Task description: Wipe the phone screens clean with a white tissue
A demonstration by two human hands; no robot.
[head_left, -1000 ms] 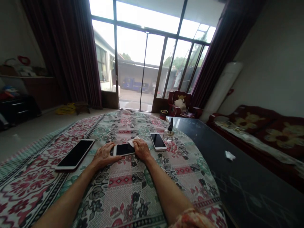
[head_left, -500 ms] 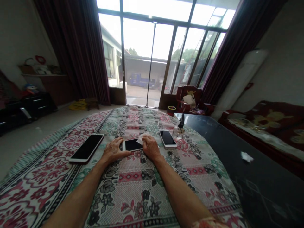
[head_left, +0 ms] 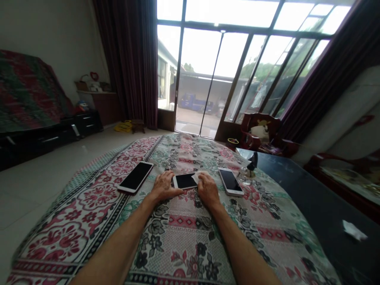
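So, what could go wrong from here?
The middle phone might slip on the patterned cloth if the left hand loosens its hold. The right hand, holding a white tissue, could bump the right phone. The black-topped bottle stands close beside that phone and could tip onto it.

The tablecloth [head_left: 184,245] shows a pale ground with pink-red, green and grey-black florals and pink bands of diamonds. All 3 phones [head_left: 184,181] present black screens in white frames. The held tissue [head_left: 196,177] is white; the side table [head_left: 314,198], black. Curtains [head_left: 127,63] are dark purple. The draped cloth [head_left: 29,91] bears red and green.
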